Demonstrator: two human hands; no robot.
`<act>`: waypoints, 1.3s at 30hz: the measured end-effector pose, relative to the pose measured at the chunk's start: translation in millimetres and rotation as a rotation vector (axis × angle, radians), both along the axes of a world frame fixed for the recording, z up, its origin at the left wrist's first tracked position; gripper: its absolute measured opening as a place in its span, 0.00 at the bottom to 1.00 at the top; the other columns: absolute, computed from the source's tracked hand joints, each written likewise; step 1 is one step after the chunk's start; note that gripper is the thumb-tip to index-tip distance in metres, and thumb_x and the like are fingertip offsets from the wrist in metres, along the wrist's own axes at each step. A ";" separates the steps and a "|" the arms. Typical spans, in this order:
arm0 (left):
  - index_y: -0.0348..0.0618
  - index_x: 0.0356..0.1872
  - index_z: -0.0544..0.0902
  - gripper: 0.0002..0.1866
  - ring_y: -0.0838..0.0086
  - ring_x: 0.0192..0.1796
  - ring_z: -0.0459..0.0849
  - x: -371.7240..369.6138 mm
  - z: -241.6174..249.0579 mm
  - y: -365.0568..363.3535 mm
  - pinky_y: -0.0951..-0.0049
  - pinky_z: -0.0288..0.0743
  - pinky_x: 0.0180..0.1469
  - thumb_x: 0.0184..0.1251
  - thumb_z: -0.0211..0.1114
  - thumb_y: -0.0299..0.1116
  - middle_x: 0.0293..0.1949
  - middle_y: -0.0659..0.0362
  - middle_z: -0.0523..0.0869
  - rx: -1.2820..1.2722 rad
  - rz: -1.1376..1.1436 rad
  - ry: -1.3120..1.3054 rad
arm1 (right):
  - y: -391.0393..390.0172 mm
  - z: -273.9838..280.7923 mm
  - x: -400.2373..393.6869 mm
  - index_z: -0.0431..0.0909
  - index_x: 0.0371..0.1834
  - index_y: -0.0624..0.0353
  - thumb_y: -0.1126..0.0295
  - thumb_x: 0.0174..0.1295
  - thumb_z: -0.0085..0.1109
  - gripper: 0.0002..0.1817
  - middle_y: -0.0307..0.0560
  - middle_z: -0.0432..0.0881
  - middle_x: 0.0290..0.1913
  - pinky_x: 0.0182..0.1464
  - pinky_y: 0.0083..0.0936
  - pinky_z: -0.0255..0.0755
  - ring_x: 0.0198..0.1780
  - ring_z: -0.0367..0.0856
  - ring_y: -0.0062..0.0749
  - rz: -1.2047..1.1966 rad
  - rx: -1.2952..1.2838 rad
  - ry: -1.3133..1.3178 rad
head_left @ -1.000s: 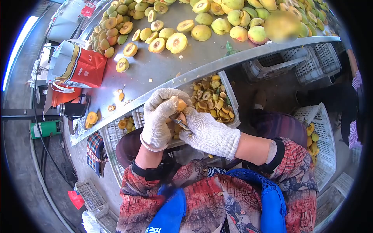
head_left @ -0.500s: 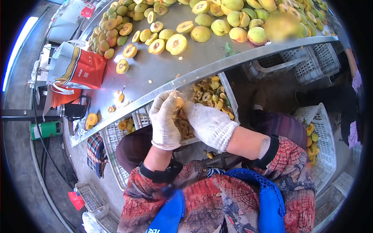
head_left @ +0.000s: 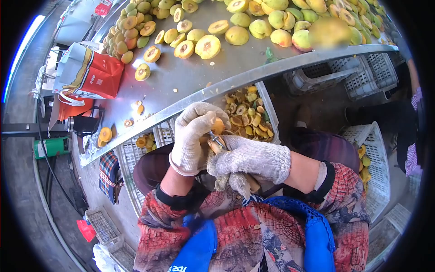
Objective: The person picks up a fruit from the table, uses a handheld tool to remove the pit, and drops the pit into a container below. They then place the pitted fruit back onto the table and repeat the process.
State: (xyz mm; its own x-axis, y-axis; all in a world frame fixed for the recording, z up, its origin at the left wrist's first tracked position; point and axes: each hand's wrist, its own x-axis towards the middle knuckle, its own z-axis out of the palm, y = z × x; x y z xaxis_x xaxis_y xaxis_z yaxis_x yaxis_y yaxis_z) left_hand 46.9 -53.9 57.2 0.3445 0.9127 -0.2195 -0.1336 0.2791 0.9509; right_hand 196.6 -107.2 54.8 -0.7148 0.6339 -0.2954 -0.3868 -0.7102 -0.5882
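Observation:
My left hand (head_left: 189, 138), in a white knit glove, is closed around a peach half (head_left: 218, 126) whose orange flesh shows past the thumb. My right hand (head_left: 256, 156), also gloved, is wrapped round a small pitting tool (head_left: 217, 139) with a metal tip. The tip touches or nearly touches the fruit; exactly where it meets the flesh is hidden. Below both hands, a white crate (head_left: 268, 106) holds cut peach pieces (head_left: 244, 111). On the metal table (head_left: 176, 75) beyond lie loose peach halves (head_left: 208, 47) and a large heap of peaches (head_left: 272, 20).
A red and white bag (head_left: 105, 75) and a dark flask (head_left: 84, 124) stand at the table's left. More crates (head_left: 374, 158) flank my knees, and others (head_left: 369, 75) sit under the table. Another person's striped sleeve (head_left: 413, 158) shows at far right.
My right hand has drawn back toward my body and turned, bringing the tool and its metal tip into view. My left hand has tilted, and more of the peach half shows.

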 end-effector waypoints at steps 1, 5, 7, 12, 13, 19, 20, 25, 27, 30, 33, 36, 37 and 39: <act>0.35 0.37 0.79 0.18 0.67 0.35 0.81 3.1 0.0 -3.6 0.68 0.77 0.40 0.58 0.63 0.43 0.33 0.50 0.82 0.004 0.020 -0.039 | -2.6 2.0 0.3 0.72 0.43 0.62 0.67 0.60 0.60 0.13 0.47 0.80 0.28 0.17 0.18 0.73 0.18 0.78 0.23 -0.002 -0.031 0.042; 0.36 0.40 0.78 0.13 0.66 0.38 0.82 7.6 -11.7 -14.5 0.67 0.77 0.46 0.60 0.62 0.36 0.37 0.50 0.83 -0.052 0.059 -0.382 | -5.2 9.7 5.9 0.73 0.43 0.62 0.68 0.60 0.60 0.12 0.47 0.80 0.28 0.18 0.19 0.74 0.19 0.79 0.25 0.023 -0.088 0.082; 0.37 0.40 0.77 0.15 0.63 0.40 0.82 4.4 -17.5 -15.9 0.66 0.77 0.47 0.60 0.63 0.38 0.39 0.49 0.83 -0.097 0.068 -0.405 | -2.7 3.9 5.7 0.73 0.44 0.62 0.68 0.60 0.60 0.13 0.47 0.81 0.30 0.23 0.21 0.76 0.23 0.81 0.26 0.082 -0.078 0.008; 0.39 0.43 0.77 0.18 0.63 0.45 0.81 -1.8 -18.8 -11.6 0.60 0.79 0.50 0.60 0.63 0.44 0.44 0.47 0.81 0.010 0.032 -0.214 | 0.8 -13.9 -7.0 0.71 0.48 0.65 0.63 0.60 0.58 0.19 0.52 0.80 0.37 0.40 0.30 0.76 0.37 0.81 0.38 -0.016 0.511 -0.614; 0.39 0.42 0.77 0.18 0.62 0.46 0.81 -1.6 -18.0 -11.6 0.60 0.79 0.50 0.60 0.64 0.43 0.45 0.47 0.81 -0.006 0.058 -0.205 | 2.1 -14.6 -7.8 0.71 0.50 0.66 0.62 0.60 0.58 0.20 0.54 0.79 0.38 0.43 0.32 0.75 0.40 0.81 0.40 -0.007 0.613 -0.788; 0.39 0.41 0.78 0.15 0.61 0.46 0.82 -1.2 -20.0 -12.2 0.59 0.79 0.50 0.61 0.65 0.40 0.43 0.48 0.81 -0.090 0.127 -0.221 | -1.3 -29.6 -16.4 0.71 0.51 0.64 0.65 0.58 0.56 0.20 0.64 0.78 0.43 0.48 0.44 0.74 0.45 0.79 0.56 -0.066 0.966 -1.035; 0.40 0.41 0.78 0.15 0.61 0.45 0.82 -0.8 -22.1 -12.1 0.59 0.79 0.50 0.61 0.64 0.40 0.42 0.49 0.81 -0.085 0.127 -0.243 | -1.9 -32.4 -16.6 0.71 0.51 0.64 0.65 0.58 0.56 0.20 0.64 0.78 0.43 0.48 0.45 0.74 0.46 0.78 0.57 -0.068 1.036 -1.073; 0.40 0.40 0.78 0.12 0.62 0.42 0.83 4.9 -33.9 -12.5 0.62 0.79 0.48 0.64 0.62 0.39 0.38 0.51 0.82 -0.127 0.249 -0.363 | -0.1 -42.5 -14.5 0.72 0.49 0.63 0.66 0.59 0.54 0.17 0.62 0.78 0.42 0.48 0.43 0.75 0.46 0.79 0.55 -0.128 1.076 -1.180; 0.40 0.41 0.78 0.11 0.66 0.41 0.83 7.8 -37.6 -11.6 0.66 0.78 0.45 0.65 0.62 0.37 0.36 0.52 0.83 -0.188 0.301 -0.453 | 3.8 -44.2 -14.2 0.73 0.48 0.63 0.67 0.61 0.52 0.15 0.61 0.78 0.41 0.46 0.41 0.76 0.45 0.80 0.54 -0.141 1.062 -1.238; 0.42 0.39 0.78 0.11 0.64 0.39 0.82 15.5 -30.6 -9.8 0.66 0.78 0.44 0.65 0.62 0.39 0.35 0.54 0.83 -0.255 0.349 -0.500 | 11.3 -47.0 -15.4 0.74 0.45 0.62 0.68 0.62 0.49 0.12 0.58 0.79 0.39 0.40 0.40 0.78 0.40 0.82 0.51 -0.181 1.088 -1.349; 0.43 0.38 0.79 0.10 0.64 0.38 0.83 17.4 -28.6 -5.8 0.65 0.78 0.44 0.64 0.62 0.39 0.35 0.55 0.83 -0.341 0.410 -0.543 | 16.1 -36.8 -14.3 0.75 0.42 0.60 0.68 0.63 0.48 0.10 0.55 0.80 0.35 0.32 0.40 0.79 0.33 0.83 0.48 -0.194 1.205 -1.498; 0.43 0.37 0.78 0.11 0.63 0.39 0.83 12.8 -32.1 -1.9 0.62 0.79 0.47 0.64 0.63 0.41 0.35 0.54 0.83 -0.355 0.444 -0.493 | 17.4 -32.9 -15.2 0.76 0.39 0.58 0.67 0.62 0.49 0.09 0.53 0.80 0.31 0.26 0.39 0.78 0.28 0.84 0.43 -0.215 1.300 -1.588; 0.43 0.37 0.77 0.12 0.63 0.39 0.83 10.5 -33.5 -0.9 0.60 0.79 0.49 0.64 0.62 0.42 0.35 0.54 0.83 -0.351 0.450 -0.462 | 17.9 -34.0 -16.7 0.76 0.38 0.57 0.67 0.61 0.50 0.08 0.52 0.80 0.30 0.25 0.39 0.78 0.28 0.84 0.42 -0.203 1.324 -1.617; 0.43 0.37 0.77 0.12 0.63 0.39 0.83 6.7 -33.7 0.2 0.61 0.79 0.48 0.64 0.62 0.41 0.35 0.55 0.83 -0.435 0.481 -0.473 | 19.2 -35.2 -19.0 0.76 0.37 0.55 0.67 0.60 0.52 0.07 0.49 0.79 0.28 0.23 0.37 0.77 0.27 0.84 0.39 -0.199 1.395 -1.672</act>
